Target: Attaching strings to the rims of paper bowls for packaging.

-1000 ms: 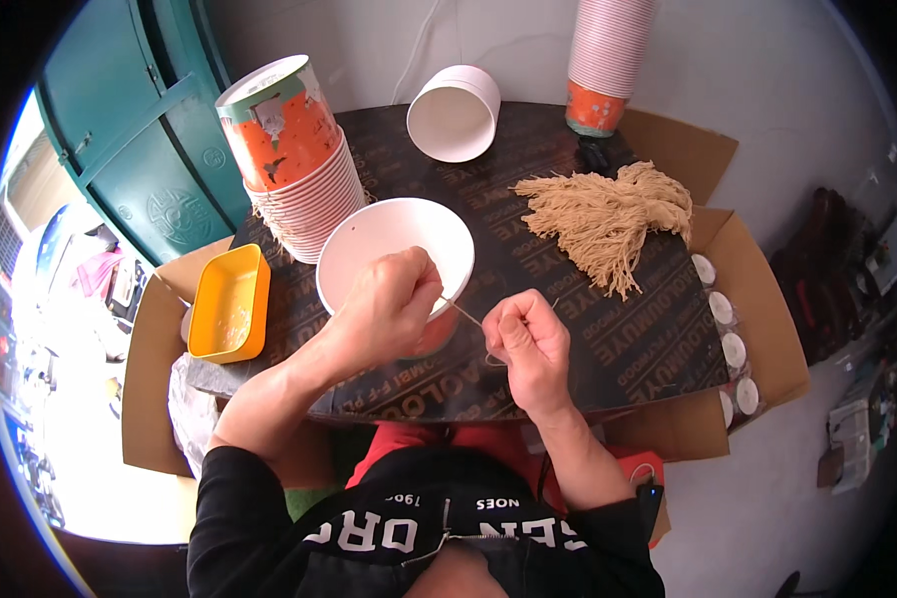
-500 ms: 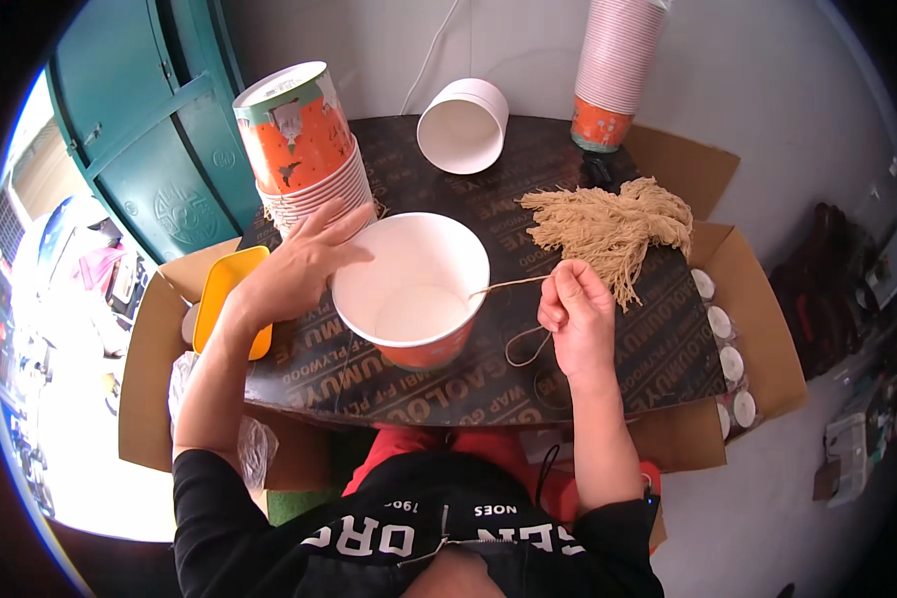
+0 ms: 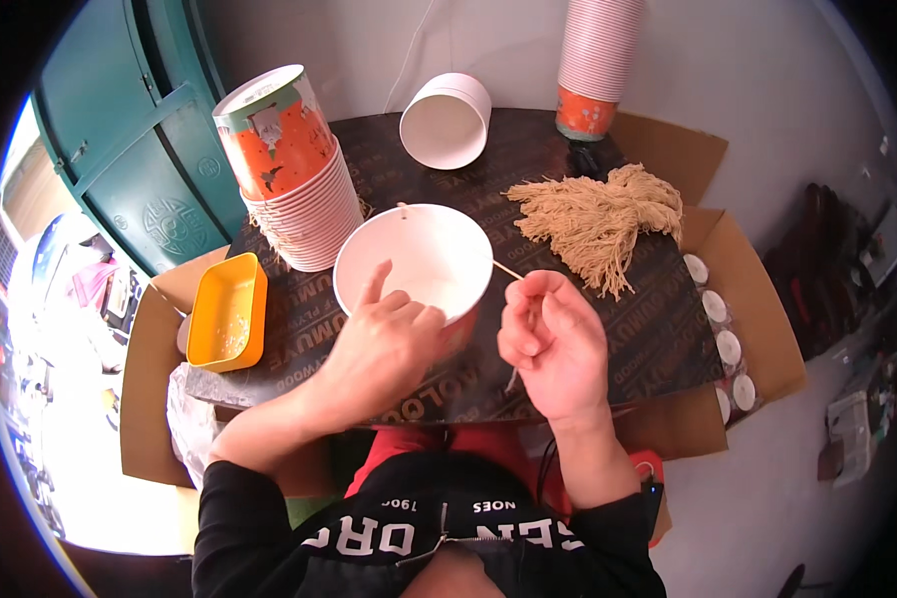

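1. White paper bowl (image 3: 424, 261): upright on the dark bench (image 3: 658, 329), left hand (image 3: 384, 344) gripping its near rim, forefinger raised.
2. Beige twine strand (image 3: 508, 269): pinched in the closed right hand (image 3: 553, 344), running to the bowl's rim.
3. Beige twine bundle (image 3: 598, 214): lying near, right of the bowl.

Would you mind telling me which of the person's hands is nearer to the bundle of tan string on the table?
The right hand. It sits just below and left of the string bundle, pinching a strand. The left hand is farther left, on the white paper bowl.

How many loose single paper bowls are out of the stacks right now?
2: one bowl under the left hand and beside the right hand; one empty bowl on its side at the table's far edge.
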Motion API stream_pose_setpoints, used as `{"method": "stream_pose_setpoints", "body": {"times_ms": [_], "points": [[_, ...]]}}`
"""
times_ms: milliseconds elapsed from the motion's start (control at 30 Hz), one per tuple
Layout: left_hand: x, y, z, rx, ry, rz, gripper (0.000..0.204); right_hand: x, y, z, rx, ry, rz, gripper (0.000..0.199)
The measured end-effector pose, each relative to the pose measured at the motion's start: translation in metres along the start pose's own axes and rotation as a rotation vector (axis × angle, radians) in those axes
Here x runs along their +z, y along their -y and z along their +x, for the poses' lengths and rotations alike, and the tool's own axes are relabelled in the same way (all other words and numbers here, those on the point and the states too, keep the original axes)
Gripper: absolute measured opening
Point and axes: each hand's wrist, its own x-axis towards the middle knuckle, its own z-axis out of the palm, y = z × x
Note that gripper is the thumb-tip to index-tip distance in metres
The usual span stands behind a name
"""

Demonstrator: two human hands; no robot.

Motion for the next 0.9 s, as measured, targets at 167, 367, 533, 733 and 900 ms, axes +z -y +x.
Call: {"method": "stream_pose_setpoints", "body": {"times_ms": [167,367,533,733,900], "points": [[0.014,-0.030,0.020,-0.006,-0.449,-0.026,0.031,0.004,-0.007,0.004,0.049,0.056,0.206,0.028],[0.029,-0.045,-0.024,-0.125,-0.472,-0.610,0.040,0.005,-0.014,0.007,0.051,0.058,0.357,0.030],[0.050,-0.052,-0.031,-0.413,-0.242,-1.271,0.040,0.010,-0.022,0.005,0.073,0.087,0.421,0.032],[0.032,-0.034,-0.046,-0.563,0.050,-1.223,0.018,-0.007,-0.015,-0.001,-0.036,-0.028,0.089,0.029],[-0.001,-0.025,-0.043,-0.396,0.014,-0.829,0.012,-0.011,-0.005,-0.003,-0.525,-0.096,-1.471,0.015]]}}
